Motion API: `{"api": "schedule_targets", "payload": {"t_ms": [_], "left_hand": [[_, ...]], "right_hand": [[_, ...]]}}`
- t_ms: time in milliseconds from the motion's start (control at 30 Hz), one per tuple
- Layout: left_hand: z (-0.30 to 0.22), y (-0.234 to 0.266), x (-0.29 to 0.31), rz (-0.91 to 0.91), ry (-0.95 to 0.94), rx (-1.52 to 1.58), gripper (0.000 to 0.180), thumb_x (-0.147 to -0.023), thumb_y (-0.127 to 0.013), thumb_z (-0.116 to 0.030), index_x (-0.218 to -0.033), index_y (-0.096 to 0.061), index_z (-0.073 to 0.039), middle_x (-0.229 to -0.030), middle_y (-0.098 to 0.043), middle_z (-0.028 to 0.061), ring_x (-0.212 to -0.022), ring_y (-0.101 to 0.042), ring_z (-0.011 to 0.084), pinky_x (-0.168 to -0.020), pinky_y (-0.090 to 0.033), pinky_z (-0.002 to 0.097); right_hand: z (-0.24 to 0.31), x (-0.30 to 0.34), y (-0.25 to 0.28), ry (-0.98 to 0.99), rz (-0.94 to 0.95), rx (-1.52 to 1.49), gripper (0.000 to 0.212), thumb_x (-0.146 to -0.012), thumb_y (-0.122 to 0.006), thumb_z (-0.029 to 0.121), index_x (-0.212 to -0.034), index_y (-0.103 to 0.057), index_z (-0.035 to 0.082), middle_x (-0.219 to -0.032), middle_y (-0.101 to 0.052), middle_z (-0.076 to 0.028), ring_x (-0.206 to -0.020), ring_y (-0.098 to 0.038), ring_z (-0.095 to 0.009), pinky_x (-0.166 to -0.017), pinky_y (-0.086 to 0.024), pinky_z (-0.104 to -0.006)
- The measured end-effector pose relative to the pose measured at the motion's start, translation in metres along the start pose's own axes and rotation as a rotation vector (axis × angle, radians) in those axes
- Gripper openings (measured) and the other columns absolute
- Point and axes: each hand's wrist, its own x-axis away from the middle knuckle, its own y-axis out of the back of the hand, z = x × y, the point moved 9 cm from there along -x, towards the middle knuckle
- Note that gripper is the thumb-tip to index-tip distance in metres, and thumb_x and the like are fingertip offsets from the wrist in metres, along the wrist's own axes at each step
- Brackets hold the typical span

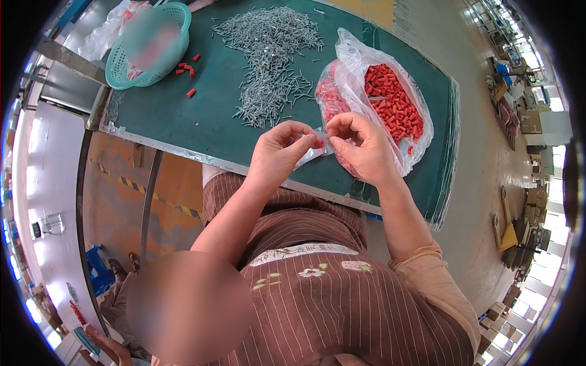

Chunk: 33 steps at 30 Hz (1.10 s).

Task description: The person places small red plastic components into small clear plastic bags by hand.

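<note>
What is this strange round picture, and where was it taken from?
No machine here: a person works bare-handed, seen by a fisheye camera worn on their head, which bends straight edges. On the green table lie a heap of grey metal pins, an open clear bag of red pieces and some loose red pieces. A turquoise basket stands at the far left. The left hand seems to pinch a small red piece; anything in the right hand is too small to tell.
</note>
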Motion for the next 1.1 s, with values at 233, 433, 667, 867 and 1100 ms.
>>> {"api": "schedule_targets", "payload": {"t_ms": [233, 433, 667, 867, 1100], "left_hand": [[-0.012, -0.005, -0.002, -0.025, -0.099, -0.105, 0.008, -0.084, -0.069, -0.011, -0.086, -0.068, -0.003, -0.074, -0.061, -0.0026, -0.064, -0.049, 0.0027, -0.055, -0.039, 0.0191], [0.022, 0.007, -0.003, -0.069, -0.02, -0.045, 0.005, -0.085, -0.065, -0.006, -0.085, -0.065, -0.001, -0.073, -0.06, -0.002, -0.06, -0.05, 0.0031, -0.051, -0.039, 0.0179], [0.006, -0.006, 0.001, -0.014, -0.161, -0.003, 0.004, -0.085, -0.066, -0.006, -0.086, -0.063, -0.003, -0.067, -0.059, -0.0015, -0.049, -0.042, 0.0018, -0.042, -0.03, 0.0175], [0.006, -0.016, -0.003, 0.005, -0.193, -0.048, 0.004, -0.086, -0.067, -0.005, -0.086, -0.064, -0.003, -0.071, -0.059, -0.0021, -0.053, -0.044, 0.0012, -0.045, -0.033, 0.0174], [0.0, -0.021, -0.002, 0.019, -0.297, -0.167, 0.005, -0.084, -0.069, -0.004, -0.085, -0.065, -0.002, -0.068, -0.057, -0.0038, -0.055, -0.045, 0.0017, -0.047, -0.034, 0.0176]], "right_hand": [[0.007, 0.002, 0.01, -0.062, -0.01, -0.143, 0.019, -0.085, -0.061, 0.001, -0.103, -0.06, 0.002, -0.089, -0.062, -0.001, -0.082, -0.056, -0.007, -0.075, -0.048, -0.0239], [-0.009, 0.011, -0.006, 0.006, -0.033, -0.029, 0.016, -0.084, -0.061, 0.001, -0.1, -0.058, 0.001, -0.088, -0.062, -0.003, -0.084, -0.06, -0.01, -0.075, -0.049, -0.0267], [0.008, 0.013, -0.004, 0.113, -0.026, -0.008, 0.019, -0.083, -0.063, 0.001, -0.102, -0.059, 0.003, -0.086, -0.06, 0.0, -0.081, -0.057, -0.007, -0.072, -0.046, -0.0245], [0.003, 0.011, 0.001, 0.109, -0.028, -0.019, 0.018, -0.083, -0.063, 0.001, -0.1, -0.059, 0.003, -0.087, -0.06, -0.001, -0.081, -0.058, -0.008, -0.073, -0.046, -0.0254], [0.005, 0.02, 0.006, 0.119, -0.058, -0.002, 0.019, -0.083, -0.064, 0.0, -0.101, -0.058, 0.002, -0.087, -0.061, -0.003, -0.082, -0.059, -0.01, -0.073, -0.048, -0.0265]]}}
